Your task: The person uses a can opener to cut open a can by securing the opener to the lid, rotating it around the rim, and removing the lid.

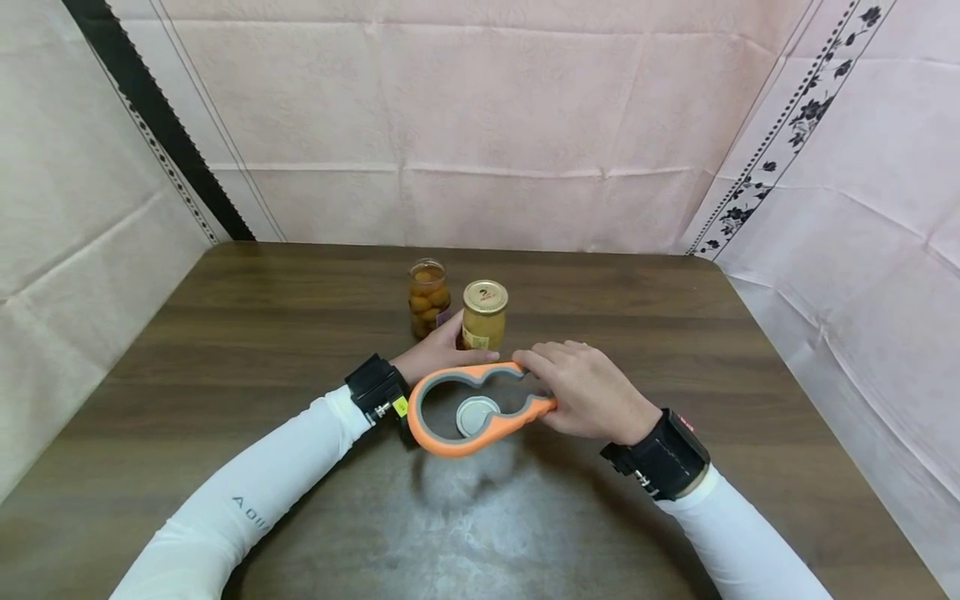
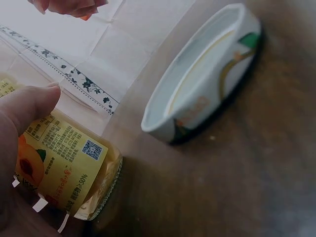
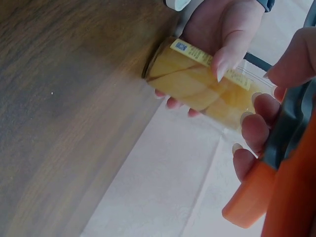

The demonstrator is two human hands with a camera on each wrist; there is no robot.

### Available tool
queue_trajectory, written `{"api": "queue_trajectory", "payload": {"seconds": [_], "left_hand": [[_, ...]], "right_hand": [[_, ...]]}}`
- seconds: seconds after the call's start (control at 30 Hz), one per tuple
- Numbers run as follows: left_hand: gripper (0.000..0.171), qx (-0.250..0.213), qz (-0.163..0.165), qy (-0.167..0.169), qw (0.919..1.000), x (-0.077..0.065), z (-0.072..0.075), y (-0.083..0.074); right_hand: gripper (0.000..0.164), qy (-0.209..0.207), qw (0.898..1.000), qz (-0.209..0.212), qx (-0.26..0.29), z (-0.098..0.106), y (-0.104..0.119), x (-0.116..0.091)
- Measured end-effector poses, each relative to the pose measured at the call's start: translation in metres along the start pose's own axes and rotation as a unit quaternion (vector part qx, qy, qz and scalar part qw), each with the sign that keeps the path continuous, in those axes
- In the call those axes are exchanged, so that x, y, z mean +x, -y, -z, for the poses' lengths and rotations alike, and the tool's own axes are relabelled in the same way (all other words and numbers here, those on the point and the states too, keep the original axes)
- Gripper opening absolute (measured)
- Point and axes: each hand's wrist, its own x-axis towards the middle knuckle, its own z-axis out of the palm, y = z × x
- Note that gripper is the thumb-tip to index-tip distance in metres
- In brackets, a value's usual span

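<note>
My left hand (image 1: 437,355) grips a glass jar (image 1: 484,321) with a gold lid, low on its side. In the left wrist view its yellow label (image 2: 69,165) shows a peach picture and a QR code; pale yellow pieces of fruit (image 3: 192,89) show through the glass in the right wrist view. My right hand (image 1: 583,390) holds an orange and grey jar opener (image 1: 450,447) by its open-ended arms. The opener is apart from the jar, on its near side. Below the opener's loop, a white lid (image 1: 477,416) lies inside-up on the table.
Another glass jar (image 1: 428,298), without a lid on top and filled with brown round fruit, stands just behind the left hand. The wooden table (image 1: 262,350) ends at hanging pale cloths (image 1: 495,108) at the back and sides.
</note>
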Motion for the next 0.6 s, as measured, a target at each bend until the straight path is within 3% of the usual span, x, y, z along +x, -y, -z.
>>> {"api": "queue_trajectory", "payload": {"seconds": [0.37, 0.6], "left_hand": [[0.07, -0.018, 0.012, 0.013, 0.9997, -0.025, 0.002, 0.0], [0.072, -0.023, 0.016, 0.002, 0.9996, -0.037, 0.005, 0.001]], "right_hand": [[0.051, 0.005, 1.0, -0.001, 0.001, -0.001, 0.001, -0.001], [0.05, 0.004, 1.0, 0.001, -0.006, -0.002, 0.001, 0.0]]}}
